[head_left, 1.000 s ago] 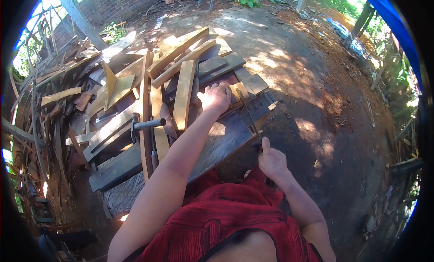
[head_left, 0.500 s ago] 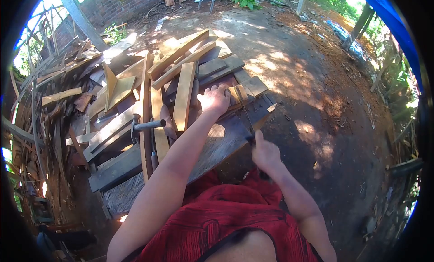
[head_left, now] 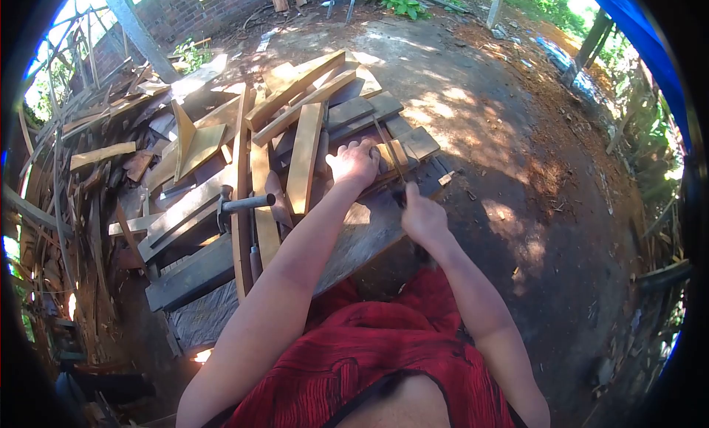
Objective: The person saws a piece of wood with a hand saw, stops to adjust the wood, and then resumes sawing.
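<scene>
My right hand (head_left: 425, 220) is closed around the dark handle of a handsaw. The saw's narrow blade (head_left: 388, 144) lies across a short wooden block (head_left: 401, 155) at the right end of the workbench (head_left: 354, 240). Just left of the blade, my left hand (head_left: 354, 164) grips the block and presses it down; some fingertips are hidden. Beside that hand, a pale board (head_left: 304, 158) leans on the pile.
A hammer (head_left: 247, 204) rests among stacked planks (head_left: 295, 88) on the bench. Scrap wood (head_left: 81, 206) heaps up at the left. Bare ground (head_left: 502, 169) stretches to the right, and a brick wall (head_left: 192, 18) stands behind.
My right hand has pushed the saw forward and slightly left, so more blade reaches past the block. My left hand stays on the block.
</scene>
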A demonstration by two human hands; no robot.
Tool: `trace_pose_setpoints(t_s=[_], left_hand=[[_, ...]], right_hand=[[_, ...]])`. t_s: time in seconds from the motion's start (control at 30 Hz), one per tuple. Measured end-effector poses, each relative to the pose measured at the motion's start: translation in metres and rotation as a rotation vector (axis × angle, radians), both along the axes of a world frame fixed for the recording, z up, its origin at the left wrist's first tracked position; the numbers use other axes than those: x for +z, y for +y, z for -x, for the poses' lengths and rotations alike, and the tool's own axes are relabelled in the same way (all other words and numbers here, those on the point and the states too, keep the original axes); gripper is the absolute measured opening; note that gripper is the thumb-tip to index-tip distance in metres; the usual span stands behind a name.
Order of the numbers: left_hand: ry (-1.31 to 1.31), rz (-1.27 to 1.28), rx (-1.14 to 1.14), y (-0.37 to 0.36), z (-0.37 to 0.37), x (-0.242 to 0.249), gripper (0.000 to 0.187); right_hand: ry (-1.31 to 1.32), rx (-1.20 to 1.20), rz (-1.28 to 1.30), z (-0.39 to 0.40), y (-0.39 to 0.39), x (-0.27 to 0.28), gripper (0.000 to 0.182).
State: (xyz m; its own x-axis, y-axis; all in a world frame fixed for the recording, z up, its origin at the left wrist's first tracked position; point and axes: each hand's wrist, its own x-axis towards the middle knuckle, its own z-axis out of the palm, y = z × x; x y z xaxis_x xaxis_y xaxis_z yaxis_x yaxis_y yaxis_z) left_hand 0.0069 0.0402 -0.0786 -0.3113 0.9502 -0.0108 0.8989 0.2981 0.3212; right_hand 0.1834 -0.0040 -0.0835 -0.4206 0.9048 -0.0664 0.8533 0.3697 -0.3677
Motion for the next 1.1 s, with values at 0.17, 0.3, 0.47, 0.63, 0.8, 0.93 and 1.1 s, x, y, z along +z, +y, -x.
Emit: trace_pose_setpoints(t_s=[0.17, 0.3, 0.47, 0.63, 0.8, 0.93, 1.1], left_hand=[[0.010, 0.033, -0.015, 0.002, 0.001, 0.000, 0.033], [0.019, -0.015, -0.013, 0.002, 0.000, -0.007, 0.032], [0.011, -0.037, 0.015, 0.001, 0.000, -0.006, 0.031], [0.010, -0.044, 0.005, 0.001, 0.001, -0.007, 0.030], [0.021, -0.008, -0.015, 0.001, 0.002, -0.004, 0.031], [0.023, -0.022, 0.006, 0.002, -0.001, -0.006, 0.029], [0.008, 0.008, 0.014, 0.001, -0.001, 0.000, 0.031]], right_hand=[[-0.082, -0.024, 0.121, -0.040, -0.059, 0.016, 0.042], [-0.060, 0.006, 0.078, -0.017, -0.021, 0.017, 0.043], [0.028, -0.028, -0.030, 0.026, 0.029, -0.003, 0.030], [0.001, 0.000, 0.030, -0.021, -0.028, 0.001, 0.039], [-0.050, -0.035, 0.119, -0.052, -0.070, 0.008, 0.038], [0.008, 0.009, 0.016, -0.012, -0.011, 0.007, 0.034], [0.042, -0.027, -0.027, 0.023, 0.027, -0.004, 0.031]])
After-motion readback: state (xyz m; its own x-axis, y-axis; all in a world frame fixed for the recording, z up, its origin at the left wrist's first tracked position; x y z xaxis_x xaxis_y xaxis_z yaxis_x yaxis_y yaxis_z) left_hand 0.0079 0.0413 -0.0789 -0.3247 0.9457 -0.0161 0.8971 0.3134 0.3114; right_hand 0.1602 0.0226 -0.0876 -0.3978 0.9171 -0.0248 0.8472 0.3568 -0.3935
